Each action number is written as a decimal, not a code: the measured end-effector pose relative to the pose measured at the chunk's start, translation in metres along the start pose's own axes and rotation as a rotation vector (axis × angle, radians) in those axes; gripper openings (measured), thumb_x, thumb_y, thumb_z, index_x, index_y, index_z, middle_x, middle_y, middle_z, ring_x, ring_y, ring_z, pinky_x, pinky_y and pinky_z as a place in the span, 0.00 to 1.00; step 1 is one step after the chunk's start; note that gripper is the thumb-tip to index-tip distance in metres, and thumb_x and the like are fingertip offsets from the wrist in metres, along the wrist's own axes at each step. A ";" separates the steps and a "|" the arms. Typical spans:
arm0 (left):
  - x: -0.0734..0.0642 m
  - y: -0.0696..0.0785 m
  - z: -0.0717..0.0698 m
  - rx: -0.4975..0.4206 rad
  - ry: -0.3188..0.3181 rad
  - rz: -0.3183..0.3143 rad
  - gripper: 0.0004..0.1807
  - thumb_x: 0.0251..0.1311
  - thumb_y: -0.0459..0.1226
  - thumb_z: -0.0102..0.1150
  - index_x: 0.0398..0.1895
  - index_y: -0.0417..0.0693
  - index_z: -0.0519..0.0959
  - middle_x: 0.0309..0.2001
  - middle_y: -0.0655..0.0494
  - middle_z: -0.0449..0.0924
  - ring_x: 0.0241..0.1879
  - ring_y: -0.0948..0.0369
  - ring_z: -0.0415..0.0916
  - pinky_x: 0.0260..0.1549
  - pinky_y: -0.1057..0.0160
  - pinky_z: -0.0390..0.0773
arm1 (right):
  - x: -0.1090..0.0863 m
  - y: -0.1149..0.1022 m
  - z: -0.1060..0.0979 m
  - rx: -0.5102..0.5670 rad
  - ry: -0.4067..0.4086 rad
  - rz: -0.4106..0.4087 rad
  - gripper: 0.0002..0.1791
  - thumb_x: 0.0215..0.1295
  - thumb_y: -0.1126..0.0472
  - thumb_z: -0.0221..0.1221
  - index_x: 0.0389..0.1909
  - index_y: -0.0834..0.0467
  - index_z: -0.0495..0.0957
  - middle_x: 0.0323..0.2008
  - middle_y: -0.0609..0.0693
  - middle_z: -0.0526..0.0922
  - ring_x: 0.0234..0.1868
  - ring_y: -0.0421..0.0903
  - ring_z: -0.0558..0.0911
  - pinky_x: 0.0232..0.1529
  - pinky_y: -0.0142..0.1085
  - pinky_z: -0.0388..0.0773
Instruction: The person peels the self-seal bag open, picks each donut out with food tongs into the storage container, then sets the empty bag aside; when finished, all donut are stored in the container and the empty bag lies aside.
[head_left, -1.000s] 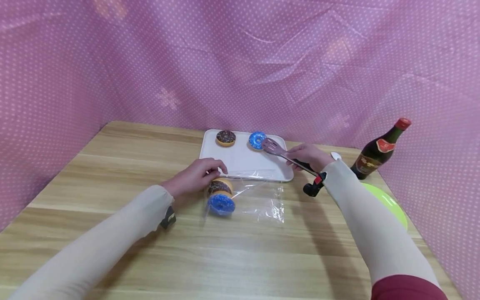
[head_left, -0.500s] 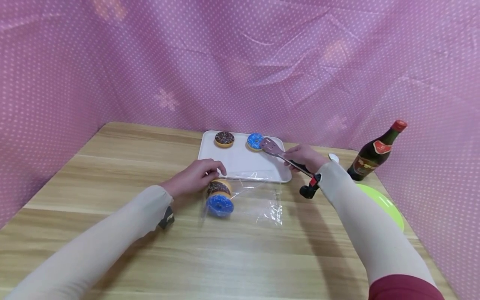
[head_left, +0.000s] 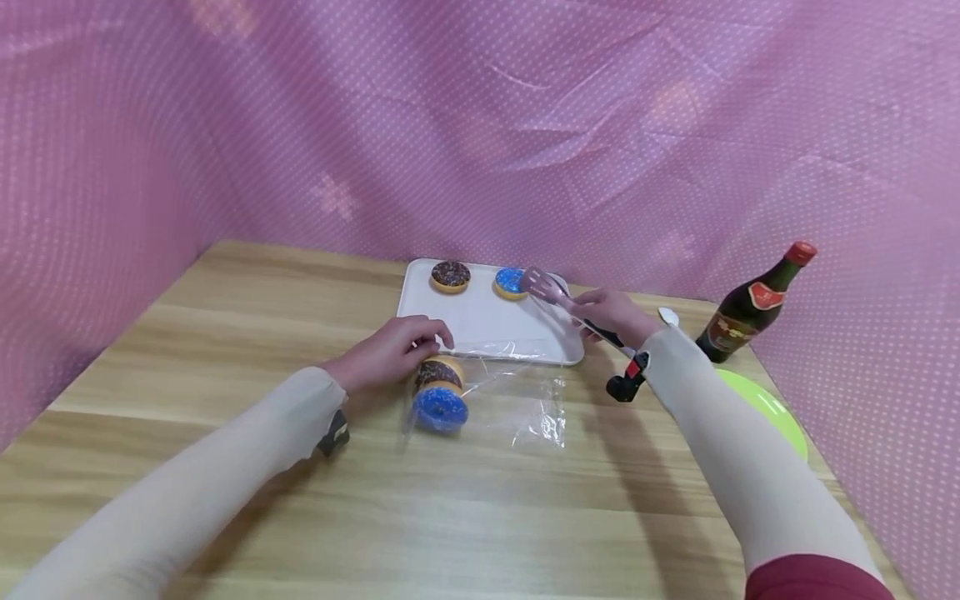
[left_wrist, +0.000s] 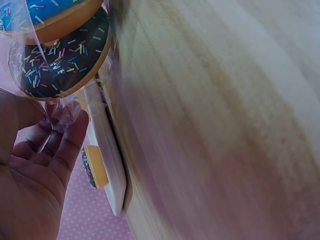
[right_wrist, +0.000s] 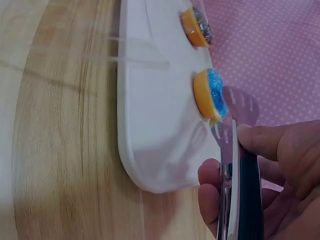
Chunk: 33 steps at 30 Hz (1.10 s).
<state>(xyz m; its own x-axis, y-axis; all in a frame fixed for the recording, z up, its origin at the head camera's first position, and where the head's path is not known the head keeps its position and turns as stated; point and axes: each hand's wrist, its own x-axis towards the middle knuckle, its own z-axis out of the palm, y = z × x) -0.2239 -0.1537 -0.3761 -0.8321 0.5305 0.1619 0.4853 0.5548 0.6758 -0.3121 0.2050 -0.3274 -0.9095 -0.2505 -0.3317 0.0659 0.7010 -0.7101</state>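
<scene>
My left hand [head_left: 390, 354] pinches the edge of a clear plastic bag [head_left: 517, 400]; its thumb and fingers meet the crinkled film in the left wrist view. Inside the bag lie a chocolate donut [left_wrist: 62, 60] and a blue donut [head_left: 440, 410], side by side. My right hand [head_left: 615, 315] grips metal food tongs [right_wrist: 227, 195] with slotted heads. Those heads stand parted at the right edge of another blue donut [right_wrist: 205, 95], which sits on a white tray [head_left: 487, 321]. Whether they touch it I cannot tell. A second chocolate donut [head_left: 451, 277] lies at the tray's left.
A dark bottle [head_left: 753, 304] with a red cap stands at the right. Near it are a lime-green plate [head_left: 765, 408], partly behind my right sleeve, and a small white spoon-like piece [head_left: 667, 316]. Pink dotted cloth [head_left: 480, 125] encloses the wooden table's [head_left: 262, 292] back and sides.
The tongs' heads have risen slightly and turned at the blue donut on the tray. That donut now lies flatter, showing more of its orange side. My left hand keeps its place.
</scene>
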 end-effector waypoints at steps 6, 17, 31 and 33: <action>0.000 -0.001 -0.001 -0.005 0.006 0.000 0.09 0.73 0.27 0.57 0.46 0.49 0.83 0.39 0.53 0.82 0.41 0.58 0.75 0.47 0.58 0.78 | -0.010 0.009 -0.011 0.004 0.045 -0.098 0.27 0.79 0.58 0.56 0.72 0.68 0.71 0.46 0.56 0.86 0.34 0.41 0.84 0.39 0.33 0.84; 0.001 -0.001 -0.004 0.000 0.012 0.003 0.10 0.72 0.26 0.55 0.45 0.48 0.83 0.37 0.52 0.81 0.40 0.58 0.73 0.45 0.58 0.76 | -0.042 0.043 -0.024 -0.050 0.065 -0.261 0.24 0.77 0.55 0.61 0.68 0.59 0.78 0.45 0.53 0.88 0.36 0.39 0.85 0.40 0.34 0.85; 0.002 0.001 -0.004 -0.008 0.009 -0.016 0.11 0.72 0.25 0.55 0.45 0.49 0.82 0.38 0.51 0.81 0.40 0.57 0.73 0.45 0.58 0.76 | -0.102 0.081 -0.029 -0.156 0.035 -0.347 0.18 0.74 0.58 0.64 0.60 0.59 0.84 0.34 0.56 0.88 0.32 0.41 0.85 0.32 0.38 0.84; 0.002 0.001 -0.004 -0.007 0.013 -0.018 0.11 0.72 0.25 0.55 0.45 0.48 0.83 0.37 0.51 0.81 0.40 0.57 0.74 0.45 0.58 0.76 | -0.108 0.084 -0.028 -0.162 0.003 -0.371 0.16 0.73 0.61 0.64 0.59 0.60 0.85 0.30 0.53 0.86 0.30 0.41 0.83 0.30 0.38 0.83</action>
<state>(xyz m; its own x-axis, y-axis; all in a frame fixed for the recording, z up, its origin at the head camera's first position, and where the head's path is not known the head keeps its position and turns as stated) -0.2261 -0.1542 -0.3724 -0.8443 0.5118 0.1587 0.4678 0.5597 0.6841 -0.2201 0.3097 -0.3338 -0.8605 -0.5047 -0.0688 -0.3330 0.6596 -0.6738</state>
